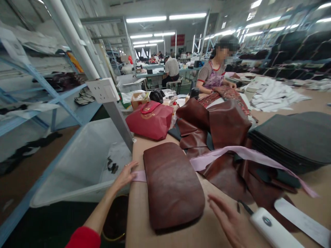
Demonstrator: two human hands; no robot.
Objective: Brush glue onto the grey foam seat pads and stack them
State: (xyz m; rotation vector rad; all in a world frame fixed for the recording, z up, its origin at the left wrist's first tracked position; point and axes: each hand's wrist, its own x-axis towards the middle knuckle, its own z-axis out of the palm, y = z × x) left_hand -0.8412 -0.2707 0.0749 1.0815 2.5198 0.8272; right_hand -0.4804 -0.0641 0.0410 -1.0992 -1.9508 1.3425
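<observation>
A neat stack of dark brown leather-like panels (173,186), rounded at the corners, lies on the tabletop between my hands. Out from its left side comes the short end of a lilac fabric strip (140,176). My left hand (126,176) is at the table's left edge, fingers stretched and apart, the thumb at that strip end; no firm grip shows. To the right of the stack, my right hand (226,217) is open with nothing in it, slightly blurred. A longer lilac strip (227,151) runs across crumpled brown leather-like pieces (227,120); whether both strips are one is hidden beneath the stack.
A white handheld device (274,227) and a white paper strip (303,220) lie at right. Grey sheets (297,137) are piled behind. A red bag (151,120) stands beyond the stack. Left are a white bin (64,193) and a post with a socket (103,90). A co-worker (217,69) handles patterned material.
</observation>
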